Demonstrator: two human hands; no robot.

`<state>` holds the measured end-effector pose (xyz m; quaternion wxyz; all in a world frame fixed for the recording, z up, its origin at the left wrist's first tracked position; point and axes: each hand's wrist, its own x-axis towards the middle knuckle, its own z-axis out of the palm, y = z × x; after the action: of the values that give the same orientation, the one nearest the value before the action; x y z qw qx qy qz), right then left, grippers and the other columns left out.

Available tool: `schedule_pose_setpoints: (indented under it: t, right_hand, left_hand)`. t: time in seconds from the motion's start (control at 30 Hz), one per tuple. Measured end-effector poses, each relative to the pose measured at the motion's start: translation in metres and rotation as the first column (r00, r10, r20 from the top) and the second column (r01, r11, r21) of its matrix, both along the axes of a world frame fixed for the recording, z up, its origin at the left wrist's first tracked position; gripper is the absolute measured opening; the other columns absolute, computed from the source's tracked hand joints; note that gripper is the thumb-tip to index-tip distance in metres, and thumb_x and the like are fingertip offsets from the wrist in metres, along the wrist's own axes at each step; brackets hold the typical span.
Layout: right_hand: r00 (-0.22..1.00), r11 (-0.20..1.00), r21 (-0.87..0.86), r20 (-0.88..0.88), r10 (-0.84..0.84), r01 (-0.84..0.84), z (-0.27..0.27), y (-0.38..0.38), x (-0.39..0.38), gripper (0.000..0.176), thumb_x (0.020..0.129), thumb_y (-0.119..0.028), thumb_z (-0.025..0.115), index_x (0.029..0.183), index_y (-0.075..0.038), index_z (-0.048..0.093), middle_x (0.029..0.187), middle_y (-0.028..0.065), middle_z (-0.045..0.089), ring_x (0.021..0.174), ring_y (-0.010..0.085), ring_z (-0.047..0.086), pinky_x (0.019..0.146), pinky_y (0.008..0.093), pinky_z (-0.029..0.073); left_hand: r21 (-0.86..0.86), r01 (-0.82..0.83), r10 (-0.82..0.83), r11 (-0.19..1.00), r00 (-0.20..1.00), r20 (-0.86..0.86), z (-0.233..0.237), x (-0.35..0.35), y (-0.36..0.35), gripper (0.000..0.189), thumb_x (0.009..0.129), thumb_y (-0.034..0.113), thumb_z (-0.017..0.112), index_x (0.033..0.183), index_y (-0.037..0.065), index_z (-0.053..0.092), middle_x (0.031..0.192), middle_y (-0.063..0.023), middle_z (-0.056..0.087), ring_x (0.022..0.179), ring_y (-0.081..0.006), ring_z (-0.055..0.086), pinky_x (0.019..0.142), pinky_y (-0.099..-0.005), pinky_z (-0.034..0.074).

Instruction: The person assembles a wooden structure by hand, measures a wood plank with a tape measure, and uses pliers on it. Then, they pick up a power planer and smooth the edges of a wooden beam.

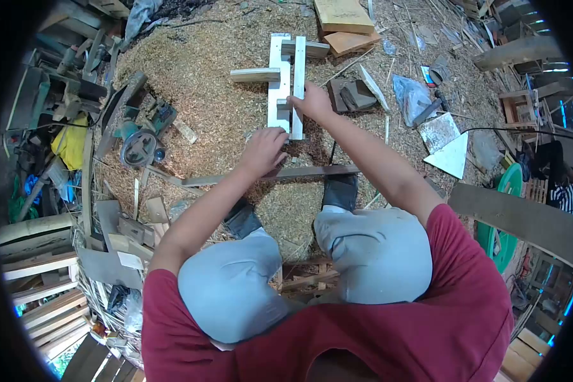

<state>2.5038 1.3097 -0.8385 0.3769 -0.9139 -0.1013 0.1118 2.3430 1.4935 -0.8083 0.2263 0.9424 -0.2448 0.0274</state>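
Observation:
In front of me on the sawdust lies a pale wooden assembly [275,89], with a wide notched board and a narrow strip [299,70] side by side. Short wood blocks [254,75] stick out to its left and upper right. My right hand [314,104] is closed around the narrow strip, its thumb across the top face and its other fingers partly hidden. At the near end of the wide board, my left hand [264,151] has its fingers bent over the lower edge; its grip is partly hidden.
A long wood bar [274,174] lies across the ground before my feet. A dark block [351,95], thick planks [345,22] and a plastic bag [409,99] are to the right and beyond. A machine with a handwheel [139,148] stands left; a green ring-shaped object [504,242] is at right.

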Motion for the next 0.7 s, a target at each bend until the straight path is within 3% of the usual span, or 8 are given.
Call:
schedule_pose_setpoints:
  t: [0.07, 0.17, 0.2, 0.33, 0.43, 0.7]
  right_hand:
    - [1.000, 1.000, 0.004, 0.005, -0.010, 0.010, 0.003, 0.000, -0.002, 0.056, 0.081, -0.038, 0.084, 0.115, 0.003, 0.067, 0.109, 0.0264, 0.072, 0.105, 0.0424, 0.070, 0.094, 0.0489, 0.055]
    - [0.999, 0.996, -0.079, -0.018, -0.051, 0.049, 0.006, 0.003, -0.003, 0.057, 0.081, -0.039, 0.083, 0.117, 0.002, 0.067, 0.108, 0.0262, 0.073, 0.104, 0.0424, 0.070, 0.093, 0.0497, 0.055]
    - [0.998, 0.995, -0.084, -0.023, -0.061, 0.059, 0.004, 0.004, -0.003, 0.057, 0.081, -0.039, 0.083, 0.117, 0.002, 0.067, 0.107, 0.0262, 0.073, 0.103, 0.0426, 0.070, 0.092, 0.0501, 0.055]
    - [0.999, 0.998, -0.048, -0.014, -0.042, 0.041, 0.004, 0.002, -0.008, 0.057, 0.082, -0.040, 0.082, 0.117, 0.002, 0.065, 0.105, 0.0267, 0.073, 0.101, 0.0431, 0.071, 0.091, 0.0509, 0.056]
    - [1.000, 0.998, -0.063, 0.007, -0.029, 0.030, -0.008, 0.003, -0.003, 0.056, 0.083, -0.040, 0.081, 0.114, 0.003, 0.065, 0.104, 0.0271, 0.073, 0.100, 0.0432, 0.071, 0.090, 0.0509, 0.056]
    - [1.000, 0.995, -0.095, -0.002, -0.028, 0.028, -0.009, 0.008, -0.002, 0.056, 0.083, -0.042, 0.081, 0.109, 0.005, 0.065, 0.101, 0.0288, 0.072, 0.098, 0.0440, 0.071, 0.088, 0.0515, 0.056]
  left_hand:
    - [-0.008, -0.006, 0.006, 1.000, 0.998, 0.057, -0.003, 0.007, -0.008, 0.050, 0.082, 0.018, 0.080, 0.126, 0.010, 0.059, 0.121, -0.0117, 0.062, 0.109, -0.0335, 0.063, 0.091, -0.0464, 0.051]
    - [0.057, -0.052, 0.057, 0.997, 0.996, -0.073, -0.015, 0.016, -0.016, 0.051, 0.081, 0.017, 0.079, 0.128, 0.014, 0.059, 0.113, -0.0089, 0.063, 0.100, -0.0321, 0.065, 0.085, -0.0472, 0.051]
    - [0.070, -0.017, 0.018, 0.997, 1.000, -0.018, -0.018, 0.020, -0.016, 0.053, 0.081, 0.017, 0.079, 0.130, 0.016, 0.059, 0.104, -0.0072, 0.064, 0.091, -0.0305, 0.066, 0.079, -0.0467, 0.051]
    - [0.093, -0.046, 0.037, 0.995, 0.995, 0.095, -0.028, 0.030, -0.023, 0.042, 0.086, 0.023, 0.073, 0.126, 0.019, 0.064, 0.090, -0.0035, 0.063, 0.082, -0.0252, 0.068, 0.078, -0.0435, 0.048]
    - [0.135, -0.011, 0.000, 0.991, 0.996, 0.085, -0.030, 0.031, -0.023, 0.045, 0.084, 0.017, 0.075, 0.127, 0.018, 0.064, 0.096, -0.0048, 0.064, 0.083, -0.0267, 0.066, 0.075, -0.0433, 0.047]
    - [0.100, -0.063, 0.051, 0.993, 0.992, 0.119, -0.031, 0.025, -0.024, 0.040, 0.087, 0.021, 0.073, 0.126, 0.018, 0.065, 0.091, -0.0042, 0.063, 0.080, -0.0254, 0.065, 0.074, -0.0428, 0.045]
